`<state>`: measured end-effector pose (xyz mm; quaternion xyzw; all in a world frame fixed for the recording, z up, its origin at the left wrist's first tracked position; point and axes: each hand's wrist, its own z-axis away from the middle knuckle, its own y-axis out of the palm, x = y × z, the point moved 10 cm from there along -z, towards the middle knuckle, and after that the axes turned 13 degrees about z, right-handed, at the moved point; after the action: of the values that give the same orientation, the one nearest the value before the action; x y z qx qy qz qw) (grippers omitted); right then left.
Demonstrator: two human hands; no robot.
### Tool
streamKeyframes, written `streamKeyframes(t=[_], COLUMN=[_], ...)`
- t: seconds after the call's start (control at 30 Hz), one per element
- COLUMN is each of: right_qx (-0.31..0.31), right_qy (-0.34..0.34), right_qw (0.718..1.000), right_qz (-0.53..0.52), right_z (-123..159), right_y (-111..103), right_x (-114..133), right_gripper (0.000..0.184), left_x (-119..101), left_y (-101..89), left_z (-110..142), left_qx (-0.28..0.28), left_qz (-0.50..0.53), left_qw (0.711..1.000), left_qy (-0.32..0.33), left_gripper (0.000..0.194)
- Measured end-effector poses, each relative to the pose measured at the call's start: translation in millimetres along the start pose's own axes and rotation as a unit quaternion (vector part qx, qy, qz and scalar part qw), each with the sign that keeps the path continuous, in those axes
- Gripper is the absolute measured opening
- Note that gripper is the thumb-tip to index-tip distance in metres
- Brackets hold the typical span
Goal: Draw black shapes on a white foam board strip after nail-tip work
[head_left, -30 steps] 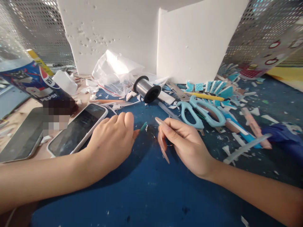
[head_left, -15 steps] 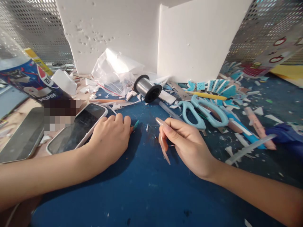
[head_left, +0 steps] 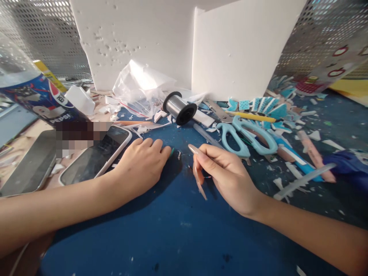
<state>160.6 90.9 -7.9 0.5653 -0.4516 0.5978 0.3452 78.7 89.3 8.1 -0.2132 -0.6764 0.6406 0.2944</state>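
Note:
My left hand (head_left: 143,163) is curled closed, knuckles up, just above the blue table surface (head_left: 184,237). A small teal tip (head_left: 172,152) shows beyond its index finger; whether this is a fingernail or a held thing I cannot tell. My right hand (head_left: 227,172) has thumb and index finger pinched on a fine thread (head_left: 187,154), which runs toward my left hand and is barely visible. The other fingers curl below, with long nails. Under them shows a tiny red and teal bit (head_left: 207,177). Beyond both hands lies a black spool (head_left: 179,108) wound with silvery line.
Light-blue scissors (head_left: 238,138), a yellow pencil (head_left: 253,116) and foam scraps lie to the right. Two phones (head_left: 94,155) and a Pepsi cup (head_left: 48,101) are at left. White foam boards (head_left: 230,50) stand behind a crumpled plastic bag (head_left: 140,86).
My left hand has shifted right, toward my right hand, and less of the teal tip shows. My right hand has stayed almost still.

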Motion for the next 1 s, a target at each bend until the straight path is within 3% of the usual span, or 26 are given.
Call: streamKeyframes(t=[0.2,0.37,0.5,0.67,0.83,1.0], right_qx=[0.000,0.005,0.006,0.008,0.005,0.002], right_qy=[-0.003,-0.003,0.001,-0.003,-0.006,-0.010], right_qw=[1.000,1.000,1.000,1.000,1.000,1.000], right_qz=[0.015,0.004,-0.002,-0.010,0.002,0.014], right_z=[0,1,0,-1,0,-1], right_y=[0,1,1,2,1,0], right_x=[1,0,-1,1,-1,-2], right_gripper=[0.037,0.037,0.037,0.037,0.035,0.035], left_x=[-10,-1,-10,-5,-14,-6], left_y=[0.5,-1.9,0.5,-3.9,-3.4,-4.0], left_z=[1,2,2,1,3,3], left_qx=[0.003,-0.019,-0.001,-0.013,-0.007,-0.024], left_qz=[0.020,0.011,0.030,0.013,0.014,0.008], left_qw=[0.998,1.000,0.998,0.999,0.997,0.998], left_qy=[0.054,0.008,0.056,0.030,0.082,0.049], left_gripper=[0.014,0.014,0.010,0.010,0.010,0.006])
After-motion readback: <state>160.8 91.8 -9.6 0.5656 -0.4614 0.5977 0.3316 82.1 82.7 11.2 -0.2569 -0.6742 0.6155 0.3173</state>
